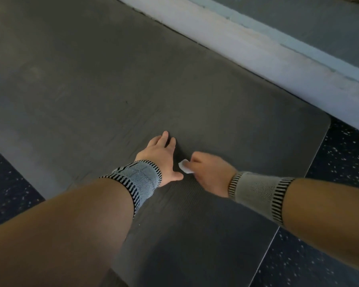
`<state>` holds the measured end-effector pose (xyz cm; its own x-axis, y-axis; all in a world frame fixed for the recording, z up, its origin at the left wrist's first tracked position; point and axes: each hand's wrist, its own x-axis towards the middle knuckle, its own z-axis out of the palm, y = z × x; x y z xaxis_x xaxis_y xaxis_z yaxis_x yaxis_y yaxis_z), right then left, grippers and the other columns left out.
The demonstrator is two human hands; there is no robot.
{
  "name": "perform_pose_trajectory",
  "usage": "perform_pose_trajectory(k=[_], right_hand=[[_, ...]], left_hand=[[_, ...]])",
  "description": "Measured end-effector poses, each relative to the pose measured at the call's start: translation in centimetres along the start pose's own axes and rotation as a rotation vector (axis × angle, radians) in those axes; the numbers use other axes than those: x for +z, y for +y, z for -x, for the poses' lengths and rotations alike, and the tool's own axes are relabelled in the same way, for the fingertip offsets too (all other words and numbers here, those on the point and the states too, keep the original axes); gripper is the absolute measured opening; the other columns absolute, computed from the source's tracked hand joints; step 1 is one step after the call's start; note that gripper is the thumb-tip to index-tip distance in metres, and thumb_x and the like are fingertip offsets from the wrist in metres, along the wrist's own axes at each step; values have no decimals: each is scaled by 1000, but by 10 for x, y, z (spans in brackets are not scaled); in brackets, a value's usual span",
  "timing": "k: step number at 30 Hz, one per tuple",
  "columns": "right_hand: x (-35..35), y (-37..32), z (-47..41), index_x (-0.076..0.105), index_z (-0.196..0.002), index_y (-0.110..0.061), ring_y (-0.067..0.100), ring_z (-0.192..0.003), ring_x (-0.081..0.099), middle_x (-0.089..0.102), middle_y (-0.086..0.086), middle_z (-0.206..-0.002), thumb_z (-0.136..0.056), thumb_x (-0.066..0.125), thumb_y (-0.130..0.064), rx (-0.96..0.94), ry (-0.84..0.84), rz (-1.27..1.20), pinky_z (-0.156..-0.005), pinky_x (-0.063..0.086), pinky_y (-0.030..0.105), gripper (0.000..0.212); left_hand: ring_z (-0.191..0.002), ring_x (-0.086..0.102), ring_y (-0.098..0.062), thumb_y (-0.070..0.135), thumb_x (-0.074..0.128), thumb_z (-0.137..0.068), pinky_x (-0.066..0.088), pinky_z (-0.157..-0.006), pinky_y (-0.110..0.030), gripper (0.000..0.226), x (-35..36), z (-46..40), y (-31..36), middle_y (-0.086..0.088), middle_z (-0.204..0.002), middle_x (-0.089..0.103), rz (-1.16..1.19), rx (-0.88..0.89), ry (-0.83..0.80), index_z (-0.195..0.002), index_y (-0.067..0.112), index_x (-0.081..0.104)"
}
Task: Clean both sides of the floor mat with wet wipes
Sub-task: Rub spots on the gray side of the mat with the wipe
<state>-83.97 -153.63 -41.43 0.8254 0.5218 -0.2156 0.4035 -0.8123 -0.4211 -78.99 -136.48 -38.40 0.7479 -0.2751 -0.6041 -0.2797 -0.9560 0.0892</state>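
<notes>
While our right hand (209,170) curls its fingers around a small white wet wipe (186,169), it presses that wipe down onto the dark grey rubbery floor mat (116,83); only a folded corner of the wipe shows past the knuckles. Just beside it our left hand (164,157) lies flat on the mat with fingers straight and spread, thumb pointing toward the wipe and nearly touching it, holding nothing.

Each wrist carries a knitted band: a grey-blue wrist band with black striped edges (138,179) on the left, and a beige-grey wrist band with black striped edges (259,191) on the right. Our bare forearms reach in from the bottom corners of the view.

Under both hands the mat spreads wide, running away to the upper left and back toward us at the bottom. Its rounded corner lies to the right of the hands, and its right edge runs down to the lower middle. Near our wrists the mat's surface shows a fine ribbed texture; farther out it looks smoother, with faint creases.

Around the mat we see a dark navy speckled floor (344,154), at the right and again at the left edge. Along the mat's far side runs a pale whitish-blue painted ledge (257,50), touching or just beside the mat's edge; we cannot tell which.
</notes>
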Motion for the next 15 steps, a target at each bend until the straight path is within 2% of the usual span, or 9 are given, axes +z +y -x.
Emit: perform_pose_trajectory(k=[2,5,6,7,8,11,12,13,15], right_hand=[[-13,20,-16,56,-120,-15,21,-77,42,53,11,-104,-92,43,-7,64,44,40,-65,32,30,32],[-42,65,-41,57,-122,-12,30,-91,53,53,17,-113,-93,42,-12,476,247,126,-70,34,29,32],[-43,67,-44,56,-123,-11,31,-96,53,52,17,-116,-93,42,-13,551,286,131,-71,34,28,33],[-41,57,-46,56,-123,-12,32,-98,53,51,17,-115,-93,42,-13,558,286,124,-72,35,28,33],[-34,42,-47,56,-122,-14,32,-97,53,51,15,-113,-92,43,-14,487,245,104,-72,36,29,33],[-10,-8,-34,57,-119,-18,29,-86,54,49,9,-101,-87,50,-9,48,41,39,-69,38,31,34],[-12,-6,-35,58,-119,-17,29,-84,53,50,10,-100,-87,52,-7,-22,20,62,-68,38,32,35],[-20,6,-40,59,-119,-15,29,-86,54,51,11,-103,-87,52,-7,17,52,100,-69,39,33,34],[-38,44,-58,60,-118,-14,32,-90,56,52,14,-109,-88,49,-8,319,166,166,-71,41,34,33]], left_hand=[[-148,-4,-15,55,66,-81,22,-119,-39,104,-3,-1,-6,7,-161,-15,-6,34,-13,-155,24,-1],[-148,-4,-13,43,65,-87,23,-119,-37,97,-2,3,-12,6,-161,-17,-28,78,-16,-155,21,-2],[-148,-4,-13,40,64,-89,23,-118,-36,96,-1,4,-13,6,-160,-19,-27,83,-8,-155,19,-2],[-148,-3,-13,39,65,-89,24,-118,-34,96,1,5,-13,5,-160,-21,-16,81,6,-155,18,-2],[-148,0,-13,39,66,-89,25,-117,-33,97,3,7,-13,5,-159,-23,3,70,24,-155,16,-2],[-148,3,-19,45,68,-85,25,-115,-36,100,5,13,-16,2,-160,-19,24,10,90,-154,12,3],[-148,3,-22,49,68,-83,25,-115,-38,102,6,15,-17,1,-160,-13,13,-13,112,-154,12,6],[-147,4,-23,54,68,-81,26,-115,-39,103,6,15,-19,0,-160,-7,2,-35,130,-153,11,10],[-146,8,-23,61,68,-77,30,-113,-39,104,7,15,-24,0,-159,3,12,-75,132,-153,12,14]])
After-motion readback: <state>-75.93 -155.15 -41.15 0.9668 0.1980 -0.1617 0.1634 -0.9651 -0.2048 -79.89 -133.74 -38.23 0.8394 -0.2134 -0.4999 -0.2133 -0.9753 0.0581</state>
